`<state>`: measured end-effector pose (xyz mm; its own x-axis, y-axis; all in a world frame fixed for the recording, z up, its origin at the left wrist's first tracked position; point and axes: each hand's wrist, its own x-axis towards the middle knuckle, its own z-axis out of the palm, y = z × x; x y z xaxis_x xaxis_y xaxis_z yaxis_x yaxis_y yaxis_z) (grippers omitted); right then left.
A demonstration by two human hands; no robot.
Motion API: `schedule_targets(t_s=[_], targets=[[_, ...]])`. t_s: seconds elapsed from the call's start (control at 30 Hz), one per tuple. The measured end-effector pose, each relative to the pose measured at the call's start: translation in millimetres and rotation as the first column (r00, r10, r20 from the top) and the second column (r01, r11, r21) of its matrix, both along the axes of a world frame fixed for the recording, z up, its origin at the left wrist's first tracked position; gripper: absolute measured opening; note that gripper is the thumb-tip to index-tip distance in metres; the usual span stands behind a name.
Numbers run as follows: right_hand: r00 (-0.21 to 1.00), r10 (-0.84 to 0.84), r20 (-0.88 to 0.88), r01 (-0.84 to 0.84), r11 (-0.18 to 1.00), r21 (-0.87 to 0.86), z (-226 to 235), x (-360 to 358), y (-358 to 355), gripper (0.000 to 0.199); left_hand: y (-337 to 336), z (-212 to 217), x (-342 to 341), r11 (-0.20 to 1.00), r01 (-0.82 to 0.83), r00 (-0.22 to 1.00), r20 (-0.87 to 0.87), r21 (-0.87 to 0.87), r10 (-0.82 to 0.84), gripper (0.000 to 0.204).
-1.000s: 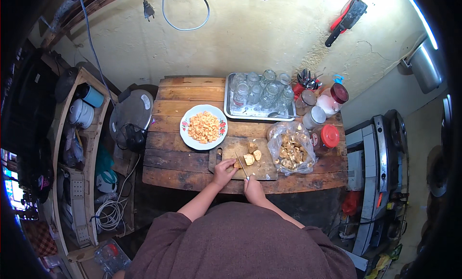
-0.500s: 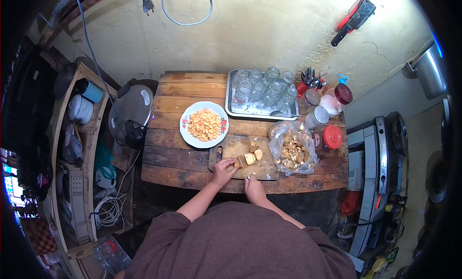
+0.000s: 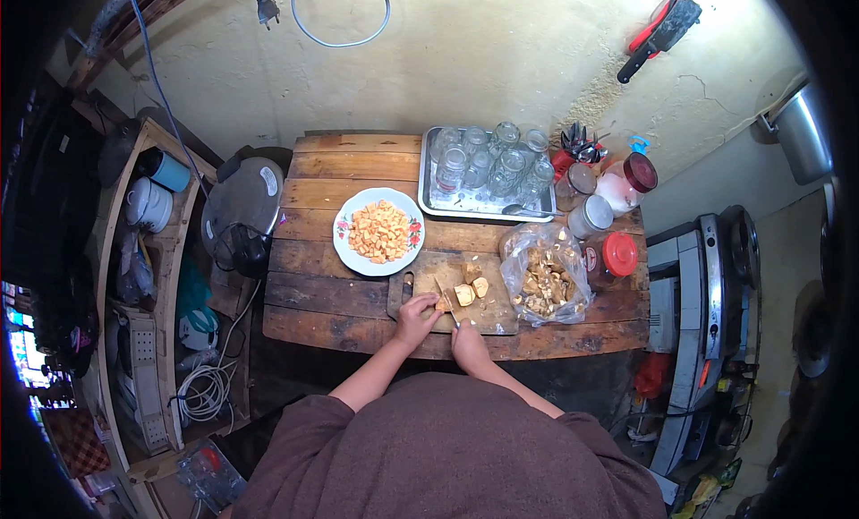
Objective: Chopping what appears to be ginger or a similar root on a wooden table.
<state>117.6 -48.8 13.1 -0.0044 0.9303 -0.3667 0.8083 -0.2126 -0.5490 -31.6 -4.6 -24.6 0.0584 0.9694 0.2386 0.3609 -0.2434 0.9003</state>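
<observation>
On a wooden cutting board (image 3: 498,320) at the table's front edge, my left hand (image 3: 418,319) is closed on a small piece of tuber (image 3: 442,306) with orange flesh, looking like sweet potato. My right hand (image 3: 470,347) grips a knife (image 3: 455,319) by its handle. The thin blade slants up and to the left, against the piece beside my left fingertips. Just right of the blade lie a pale-cut tuber chunk (image 3: 464,294) and more brown-skinned chunks (image 3: 472,272). Beyond my left hand, a flowered white plate (image 3: 356,263) holds a heap of orange cubes (image 3: 378,232).
Right of the board sits a clear plastic bag (image 3: 548,277) of brown peelings or pieces. A metal tray (image 3: 434,197) carries several upturned glass jars. Lidded jars (image 3: 617,254) and a red cutlery holder (image 3: 562,164) line the right side. A cleaver (image 3: 659,38) hangs on the wall.
My right hand and the knife have shifted slightly left, toward my left fingertips. My left hand stays in place on the piece.
</observation>
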Motion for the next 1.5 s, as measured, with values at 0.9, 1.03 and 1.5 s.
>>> schedule_targets(t_s=[0.9,1.03,1.5], targets=[[0.998,-0.025,-0.050,0.027,0.999,0.037,9.0,-4.5,-10.8,0.023,-3.7,0.2,1.1,0.996,-0.076,0.996,-0.042,0.045,0.077,0.024],[0.999,-0.030,-0.033,0.031,0.999,0.028,3.8,-8.5,-9.0,0.023,-2.8,-4.8,2.1,0.992,-0.105,0.994,-0.036,0.066,0.108,0.023],[1.000,-0.004,0.021,0.005,1.000,-0.023,-0.4,2.1,-10.8,0.024,-4.7,4.7,1.5,0.992,-0.088,0.995,-0.048,0.092,0.093,0.024]])
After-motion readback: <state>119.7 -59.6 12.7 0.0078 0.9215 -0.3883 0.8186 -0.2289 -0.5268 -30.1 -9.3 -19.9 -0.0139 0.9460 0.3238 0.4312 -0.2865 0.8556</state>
